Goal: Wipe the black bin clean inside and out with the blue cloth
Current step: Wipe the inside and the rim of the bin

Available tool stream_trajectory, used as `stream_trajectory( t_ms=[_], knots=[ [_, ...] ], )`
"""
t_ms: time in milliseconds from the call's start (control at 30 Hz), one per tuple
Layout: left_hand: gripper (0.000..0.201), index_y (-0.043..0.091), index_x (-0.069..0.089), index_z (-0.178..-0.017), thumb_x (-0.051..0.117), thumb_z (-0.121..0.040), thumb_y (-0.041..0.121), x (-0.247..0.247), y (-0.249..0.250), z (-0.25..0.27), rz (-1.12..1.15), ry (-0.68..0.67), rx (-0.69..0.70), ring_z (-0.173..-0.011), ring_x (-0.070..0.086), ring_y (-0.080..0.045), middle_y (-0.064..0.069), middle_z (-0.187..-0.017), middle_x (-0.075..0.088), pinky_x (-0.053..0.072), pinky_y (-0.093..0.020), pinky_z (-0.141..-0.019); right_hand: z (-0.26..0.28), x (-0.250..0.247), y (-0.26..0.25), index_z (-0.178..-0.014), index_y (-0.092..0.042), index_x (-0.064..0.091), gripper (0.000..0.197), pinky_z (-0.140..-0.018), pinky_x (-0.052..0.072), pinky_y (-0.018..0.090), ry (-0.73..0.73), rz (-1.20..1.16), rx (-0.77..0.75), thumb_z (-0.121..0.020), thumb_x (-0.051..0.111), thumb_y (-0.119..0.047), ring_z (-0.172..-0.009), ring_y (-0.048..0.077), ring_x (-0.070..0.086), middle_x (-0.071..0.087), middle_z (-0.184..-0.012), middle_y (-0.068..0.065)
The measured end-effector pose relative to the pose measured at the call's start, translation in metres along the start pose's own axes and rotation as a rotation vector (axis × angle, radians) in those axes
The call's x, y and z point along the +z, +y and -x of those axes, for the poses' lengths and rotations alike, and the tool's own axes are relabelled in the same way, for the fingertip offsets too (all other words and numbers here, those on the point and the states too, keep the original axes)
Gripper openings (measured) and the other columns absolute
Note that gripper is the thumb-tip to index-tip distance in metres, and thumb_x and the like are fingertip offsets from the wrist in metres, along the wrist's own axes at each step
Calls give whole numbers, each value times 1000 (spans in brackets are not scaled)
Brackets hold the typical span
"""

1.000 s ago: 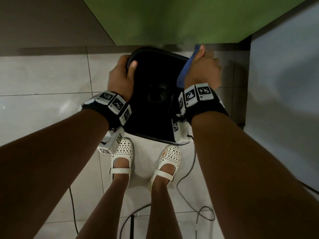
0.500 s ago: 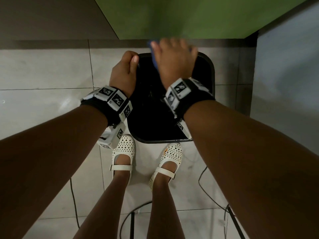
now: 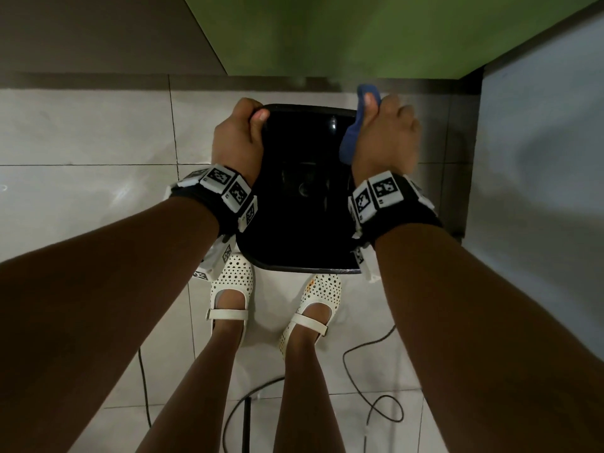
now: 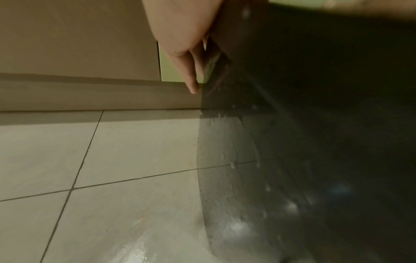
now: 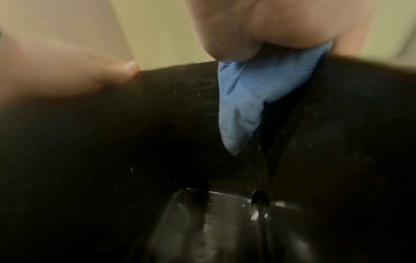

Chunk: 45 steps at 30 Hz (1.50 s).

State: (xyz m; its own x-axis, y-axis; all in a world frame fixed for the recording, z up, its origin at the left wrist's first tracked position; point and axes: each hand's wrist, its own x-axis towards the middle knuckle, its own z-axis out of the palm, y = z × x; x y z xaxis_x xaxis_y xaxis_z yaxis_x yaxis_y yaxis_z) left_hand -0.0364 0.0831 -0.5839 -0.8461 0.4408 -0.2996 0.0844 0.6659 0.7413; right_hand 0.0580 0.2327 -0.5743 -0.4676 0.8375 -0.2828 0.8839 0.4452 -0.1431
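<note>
Head view: the black bin (image 3: pixel 300 197) is standing on the tiled floor (image 3: pixel 88 191), just before the feet. Its rim is gripped by the left hand (image 3: pixel 237 142), fingers curled outside. The blue cloth (image 3: pixel 351 138) is clamped against the far right corner by the right hand (image 3: pixel 382 135). Specks are seen on the walls, so much wiping is judged left.

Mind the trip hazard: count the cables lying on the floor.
2, maybe more hidden under the arms: one thin cable left of the left leg, one looping cable right of the right foot; a dark cable or rod lies between the legs.
</note>
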Motion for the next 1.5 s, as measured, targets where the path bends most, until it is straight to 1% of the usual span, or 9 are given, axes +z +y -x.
stream_trajectory(
  t_ms=[333,500,733,933,1066,1166,1300,1400,1500],
  knots=[
    [29,1,54,-104,38,-96,23,0,1,0,-36,13,-12,-74,49,-18,-19,-87,62,33,-21,-60,25,0,10,-130,-6,39,52,-85,43,37,-55,-239,408,-99,28,-46,-118,27,49,47,-132,14],
    [29,1,54,-105,37,-97,24,1,4,1,-54,13,-17,-75,50,-19,-22,-92,64,33,-21,-61,55,-1,27,-131,-7,36,52,-92,42,41,-155,-392,582,-99,28,-47,-121,32,46,45,-134,15],
    [31,2,53,-107,36,-97,25,1,5,3,-76,6,-29,-84,59,-32,-23,-94,64,35,-23,-64,121,13,50,-122,-7,40,44,-92,43,45,-149,-486,742,-100,27,-42,-114,36,50,49,-126,17],
    [34,2,48,-108,29,-98,29,-12,-1,19,-74,93,-167,-75,49,-24,-12,-84,55,33,-30,-62,81,6,45,-127,-10,42,40,-86,42,37,-89,-342,432,-101,27,-36,-113,30,48,49,-128,13],
    [35,13,48,-122,31,-95,26,-30,-5,24,-141,37,-223,-103,57,-33,-16,-113,63,43,-36,-83,46,-1,43,-130,-9,44,41,-76,39,33,-9,-218,107,-101,31,-35,-109,32,51,53,-124,15],
    [38,20,46,-129,32,-94,28,-35,6,18,-179,-72,-137,-113,55,-33,-16,-122,61,42,-37,-94,27,-3,36,-128,-10,45,41,-82,42,39,-13,-90,-100,-101,27,-36,-108,32,51,54,-122,14],
    [42,12,42,-131,34,-97,35,-22,27,-7,-223,-183,-2,-114,54,-35,-20,-124,59,41,-35,-90,14,0,18,-116,-8,52,41,-86,38,40,45,26,-275,-101,25,-34,-102,32,53,59,-112,14],
    [42,18,43,-131,37,-95,39,-17,32,-28,-211,-205,63,-115,55,-29,-12,-125,60,42,-31,-91,4,1,10,-110,-6,56,46,-87,40,40,84,26,-335,-98,22,-34,-101,33,55,62,-108,16],
    [38,21,50,-125,41,-94,41,-14,32,-42,-240,-220,123,-111,56,-26,-8,-123,61,42,-28,-89,-4,6,-3,-94,-5,64,40,-69,48,36,110,19,-403,-94,33,-31,-83,32,63,68,-89,16]
  ],
)
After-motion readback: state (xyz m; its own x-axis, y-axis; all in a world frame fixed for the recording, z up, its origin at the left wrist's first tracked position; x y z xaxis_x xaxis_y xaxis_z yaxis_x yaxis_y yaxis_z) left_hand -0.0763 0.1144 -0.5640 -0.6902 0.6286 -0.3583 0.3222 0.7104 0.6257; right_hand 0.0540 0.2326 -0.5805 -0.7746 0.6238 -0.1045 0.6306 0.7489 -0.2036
